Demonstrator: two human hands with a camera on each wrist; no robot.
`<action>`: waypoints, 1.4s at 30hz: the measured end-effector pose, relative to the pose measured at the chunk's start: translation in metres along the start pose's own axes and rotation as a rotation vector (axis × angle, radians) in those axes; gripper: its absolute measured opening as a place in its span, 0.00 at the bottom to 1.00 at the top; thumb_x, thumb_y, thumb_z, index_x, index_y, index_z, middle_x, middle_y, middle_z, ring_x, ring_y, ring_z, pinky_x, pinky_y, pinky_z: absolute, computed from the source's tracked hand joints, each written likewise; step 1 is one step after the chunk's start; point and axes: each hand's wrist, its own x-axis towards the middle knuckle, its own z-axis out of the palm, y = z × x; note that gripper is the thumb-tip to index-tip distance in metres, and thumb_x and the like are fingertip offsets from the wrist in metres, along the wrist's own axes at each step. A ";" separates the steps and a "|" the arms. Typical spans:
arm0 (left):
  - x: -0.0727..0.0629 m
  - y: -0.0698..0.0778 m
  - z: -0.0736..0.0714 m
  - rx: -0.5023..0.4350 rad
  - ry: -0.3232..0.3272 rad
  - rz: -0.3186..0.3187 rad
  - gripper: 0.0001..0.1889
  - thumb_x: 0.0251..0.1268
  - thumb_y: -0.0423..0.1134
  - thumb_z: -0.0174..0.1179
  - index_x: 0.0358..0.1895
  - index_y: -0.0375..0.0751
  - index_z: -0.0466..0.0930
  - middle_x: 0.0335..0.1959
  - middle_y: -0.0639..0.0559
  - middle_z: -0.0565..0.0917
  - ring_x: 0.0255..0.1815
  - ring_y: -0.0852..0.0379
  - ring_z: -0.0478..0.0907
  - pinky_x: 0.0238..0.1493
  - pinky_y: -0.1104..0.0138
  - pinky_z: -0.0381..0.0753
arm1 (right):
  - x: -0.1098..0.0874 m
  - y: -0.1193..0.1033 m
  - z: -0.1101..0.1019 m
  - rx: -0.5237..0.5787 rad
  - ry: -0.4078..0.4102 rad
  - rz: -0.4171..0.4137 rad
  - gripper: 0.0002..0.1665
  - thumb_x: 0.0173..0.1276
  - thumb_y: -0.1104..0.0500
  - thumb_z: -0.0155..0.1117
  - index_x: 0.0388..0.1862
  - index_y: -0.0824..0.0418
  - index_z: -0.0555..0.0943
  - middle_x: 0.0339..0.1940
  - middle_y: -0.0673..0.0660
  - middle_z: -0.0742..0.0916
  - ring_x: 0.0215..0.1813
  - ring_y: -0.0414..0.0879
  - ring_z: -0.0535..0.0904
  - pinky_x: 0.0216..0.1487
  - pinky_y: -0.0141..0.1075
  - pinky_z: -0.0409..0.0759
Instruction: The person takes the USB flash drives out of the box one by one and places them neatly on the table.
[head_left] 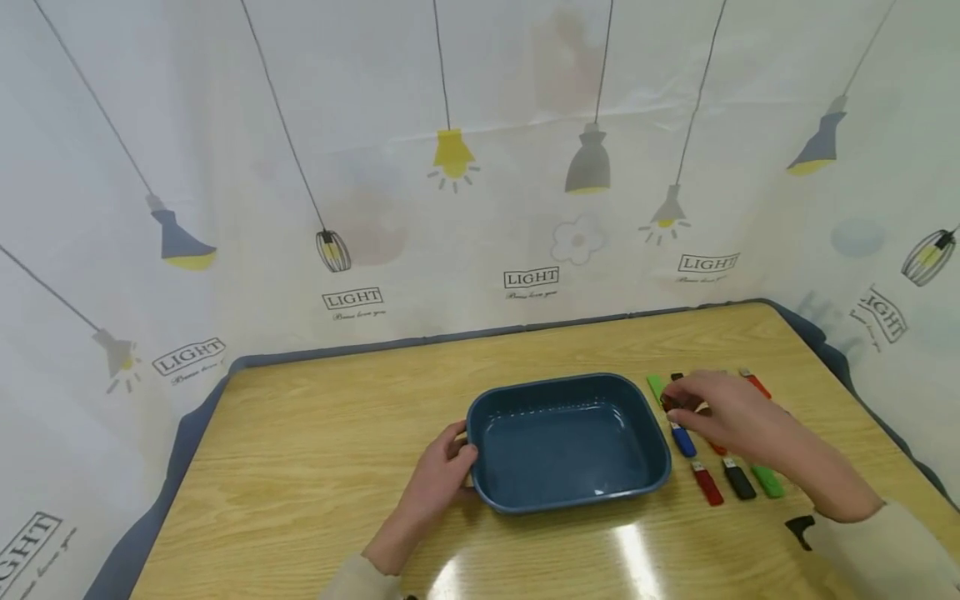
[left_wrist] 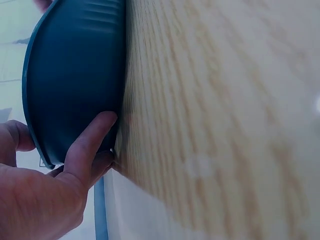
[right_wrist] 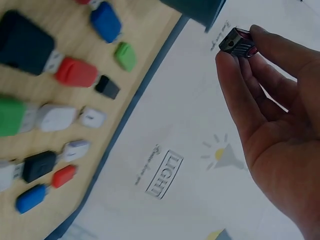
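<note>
My left hand grips the left side of a dark blue rectangular baking dish, thumb at the rim and fingers against the outer wall. The dish stands on the table, and no item shows inside it. My right hand is raised over the rows of USB flash drives to the right of the dish. Between its thumb and fingertips it pinches a dark red USB flash drive, the metal plug facing outward. Below the hand lie a blue drive, a red drive, a black drive and a green drive.
Further drives lie in the rows, among them a white drive and a light green drive near the dish's back right corner. A red drive lies at the far right. Behind the wooden table hangs a lamp-printed cloth.
</note>
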 end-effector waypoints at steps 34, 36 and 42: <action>-0.002 -0.001 -0.004 -0.028 0.002 0.000 0.30 0.76 0.37 0.48 0.78 0.29 0.60 0.70 0.25 0.72 0.58 0.38 0.81 0.44 0.50 0.89 | -0.095 0.121 -0.002 -0.161 -0.048 0.401 0.20 0.74 0.58 0.65 0.49 0.77 0.84 0.32 0.54 0.89 0.33 0.52 0.84 0.33 0.52 0.84; -0.001 -0.002 -0.004 -0.031 -0.002 -0.001 0.30 0.76 0.37 0.49 0.78 0.30 0.60 0.70 0.26 0.72 0.57 0.39 0.81 0.44 0.50 0.89 | -0.099 0.126 0.001 -0.160 -0.064 0.425 0.19 0.72 0.57 0.66 0.47 0.76 0.84 0.32 0.55 0.89 0.34 0.53 0.84 0.34 0.53 0.84; 0.001 -0.003 -0.001 -0.042 -0.016 0.000 0.30 0.77 0.37 0.49 0.78 0.31 0.61 0.69 0.27 0.74 0.56 0.40 0.82 0.44 0.51 0.89 | -0.107 0.135 0.007 -0.155 -0.103 0.485 0.19 0.69 0.55 0.70 0.43 0.73 0.85 0.31 0.56 0.87 0.33 0.54 0.83 0.34 0.53 0.83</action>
